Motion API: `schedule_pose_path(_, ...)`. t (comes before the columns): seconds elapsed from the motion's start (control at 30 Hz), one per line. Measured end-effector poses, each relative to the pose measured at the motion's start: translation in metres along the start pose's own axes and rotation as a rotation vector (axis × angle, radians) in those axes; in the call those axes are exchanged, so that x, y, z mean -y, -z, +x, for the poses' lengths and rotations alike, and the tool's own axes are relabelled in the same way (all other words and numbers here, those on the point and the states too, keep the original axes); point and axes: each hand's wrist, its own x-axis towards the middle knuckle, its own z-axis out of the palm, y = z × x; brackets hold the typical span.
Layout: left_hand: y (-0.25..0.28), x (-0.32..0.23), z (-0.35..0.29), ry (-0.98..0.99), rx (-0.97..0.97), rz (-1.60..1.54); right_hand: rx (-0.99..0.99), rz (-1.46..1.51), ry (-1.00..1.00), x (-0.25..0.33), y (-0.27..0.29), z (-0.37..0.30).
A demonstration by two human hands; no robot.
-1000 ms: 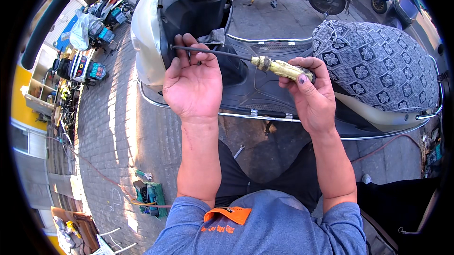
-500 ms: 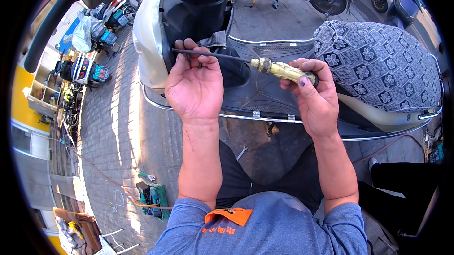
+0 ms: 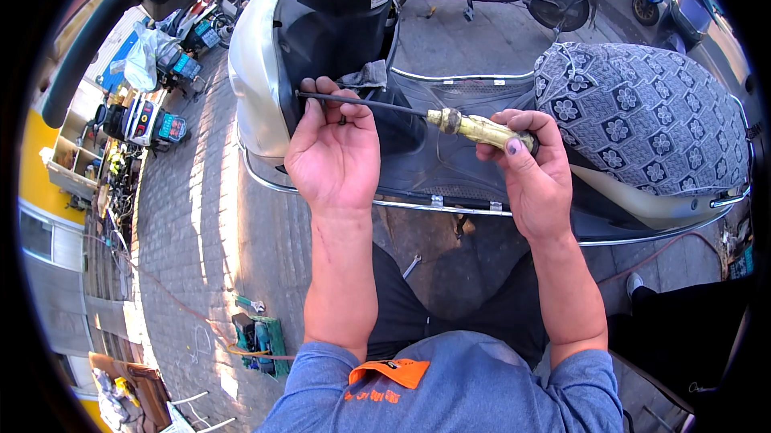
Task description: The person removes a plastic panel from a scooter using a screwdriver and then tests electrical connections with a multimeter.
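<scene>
My right hand (image 3: pixel 534 164) grips the worn yellow, partly see-through handle of a screwdriver (image 3: pixel 484 129). Its long dark shaft points left, over the scooter's footboard (image 3: pixel 458 168). Palm up, my left hand (image 3: pixel 336 148) has its fingers curled at the shaft's tip, with the thumb beside it. A small dark screw-like piece (image 3: pixel 343 120) pokes out between those fingers; its exact kind is hard to make out. Behind the left hand is the scooter's black and silver front panel (image 3: pixel 261 71), with a grey rag (image 3: pixel 365 75) lying beside it.
A patterned cloth covers the scooter seat (image 3: pixel 626 116) on the right. On the ground between my legs lies a wrench (image 3: pixel 412 266). A green tool (image 3: pixel 259 341) with a hose sits at lower left. Other scooters (image 3: pixel 144 124) stand behind, and a person's dark-clothed leg (image 3: pixel 683 337) is at right.
Both hands and the screwdriver keep nearly the same pose. The shaft tilts slightly more, its tip end a little lower in the picture; the whole view has shifted slightly.
</scene>
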Motion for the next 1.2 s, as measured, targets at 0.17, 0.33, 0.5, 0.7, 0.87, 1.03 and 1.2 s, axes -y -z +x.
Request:
schedule_pose_path(0.17,-0.003,0.001,-0.001,0.003,0.005,-0.002,-0.001,-0.007,0.006,0.001,0.0,-0.001)
schedule_pose_path(0.33,-0.003,0.0,-0.001,-0.001,0.01,-0.001,0.004,-0.005,0.003,0.0,-0.001,-0.002)
schedule_pose_path(0.5,-0.005,0.003,-0.002,-0.03,-0.007,0.015,-0.057,-0.024,-0.059,0.005,-0.007,-0.001)
schedule_pose_path(0.7,-0.006,0.008,-0.002,0.013,0.007,0.071,0.018,-0.171,-0.017,0.009,0.0,0.002)
schedule_pose_path(0.87,0.008,0.009,0.001,-0.021,0.04,0.107,-0.059,-0.05,-0.06,0.012,-0.014,0.004)
schedule_pose_path(1.03,0.006,0.017,0.002,-0.021,0.08,0.105,0.066,-0.078,-0.349,0.018,0.017,0.009)
schedule_pose_path(1.2,0.004,0.01,0.002,0.01,0.111,0.019,0.056,0.097,-0.22,0.006,0.006,0.008)
